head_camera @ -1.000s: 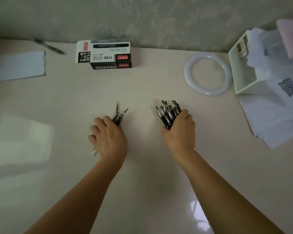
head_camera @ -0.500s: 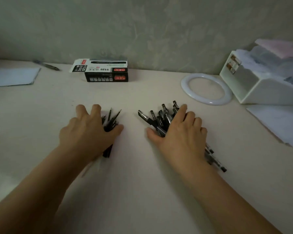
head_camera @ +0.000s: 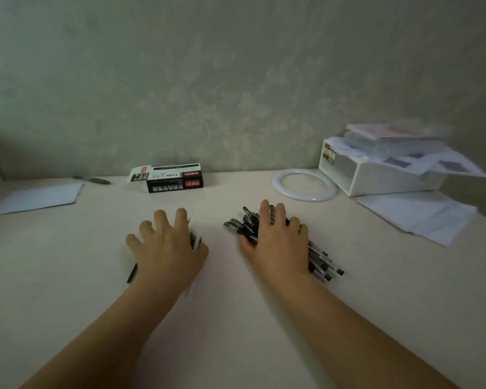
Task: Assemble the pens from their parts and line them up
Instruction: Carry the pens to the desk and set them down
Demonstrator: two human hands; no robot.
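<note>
A pile of dark pen barrels (head_camera: pixel 240 226) lies on the pale table (head_camera: pixel 236 318), spreading from centre toward the right. My right hand (head_camera: pixel 278 245) rests palm down on this pile, fingers extended, and covers its middle. A smaller bundle of thin black refills (head_camera: pixel 194 239) lies to the left. My left hand (head_camera: pixel 166 248) lies flat over the refills with fingers spread. Only their tips and one end at the lower left show.
A black, white and red pen box (head_camera: pixel 174 179) lies open at the back centre. A white ring (head_camera: pixel 305 185), a white storage box (head_camera: pixel 382 175) and loose papers (head_camera: pixel 421 214) fill the back right. A blue sheet (head_camera: pixel 40 197) and a single pen (head_camera: pixel 96 180) lie back left.
Both hands went from gripping upright bundles to lying flat on the piles. The view has tilted up, showing more wall. My left fingers spread wider.
</note>
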